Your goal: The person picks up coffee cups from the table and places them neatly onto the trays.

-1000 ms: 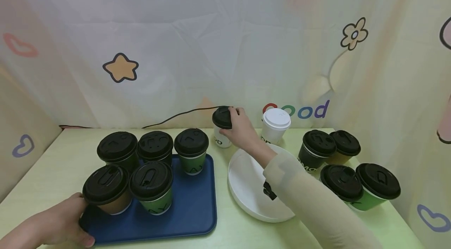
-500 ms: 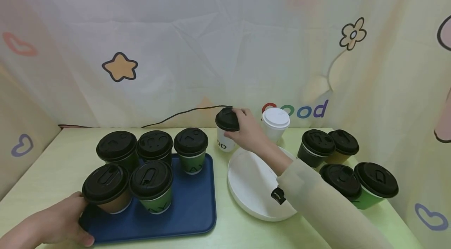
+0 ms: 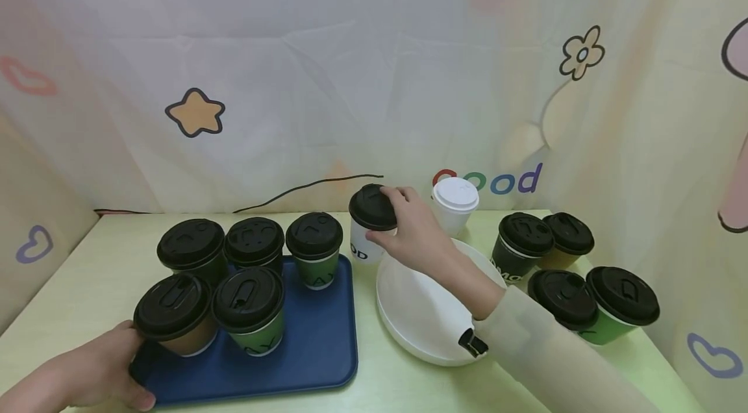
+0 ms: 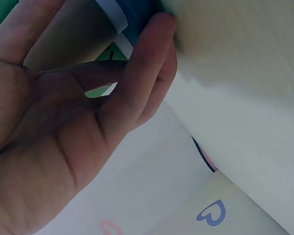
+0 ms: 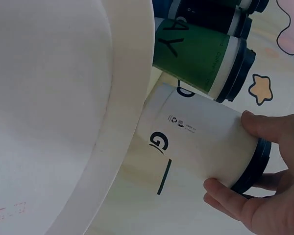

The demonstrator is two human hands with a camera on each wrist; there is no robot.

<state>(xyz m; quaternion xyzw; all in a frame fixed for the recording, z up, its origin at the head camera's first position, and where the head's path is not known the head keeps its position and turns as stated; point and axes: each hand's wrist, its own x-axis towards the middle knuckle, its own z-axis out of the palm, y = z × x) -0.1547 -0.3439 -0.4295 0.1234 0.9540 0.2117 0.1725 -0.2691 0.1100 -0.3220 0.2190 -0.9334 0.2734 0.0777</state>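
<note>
My right hand (image 3: 411, 231) holds a white paper cup (image 5: 201, 134) with a black lid (image 3: 372, 206) near its top, thumb on one side and fingers on the other. The cup is behind the left part of a round white dish (image 3: 417, 309); whether its base touches the table I cannot tell. My left hand (image 3: 96, 367) grips the front left corner of a blue tray (image 3: 318, 351), its fingers at the edge in the left wrist view. On the tray's left and back stand several black-lidded cups, among them a brown cup (image 3: 189, 338) beside that hand and a green cup (image 3: 260, 335).
A white-lidded white cup (image 3: 454, 205) stands behind the dish. Several black-lidded cups, including a dark cup (image 3: 511, 257) and a green cup (image 3: 613, 322), cluster at the right. A printed curtain (image 3: 374, 75) hangs behind the table, with a black cable (image 3: 304, 186) along it.
My right hand has drawn the white cup from the back of the table toward me, close to the dish's rim. The left hand keeps its place at the tray corner.
</note>
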